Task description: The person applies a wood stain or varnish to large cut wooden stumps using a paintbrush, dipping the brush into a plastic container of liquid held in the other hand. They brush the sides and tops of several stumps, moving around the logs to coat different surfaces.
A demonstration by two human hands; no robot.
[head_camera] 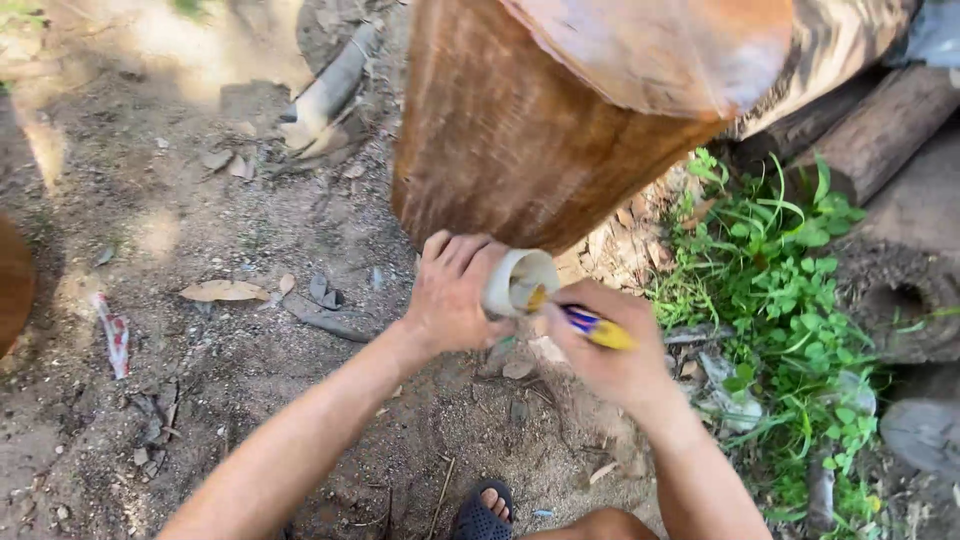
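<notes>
Since the left hand (452, 297) grips the small white cup (520, 282) tipped sideways just near the big log (520, 140) while the right hand (600, 352) pinches a yellow-and-blue stick (592, 327) into its mouth, I'd guess whatever's inside could slop onto the dirt ground (200, 330).

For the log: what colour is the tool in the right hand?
Yellow and blue tool, head view.

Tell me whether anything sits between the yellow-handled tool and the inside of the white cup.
Nothing visible does. The left hand holds the white cup tilted with its mouth open toward the right hand, and the tip of the yellow-handled tool is already at the cup's rim, below the big log.
</notes>
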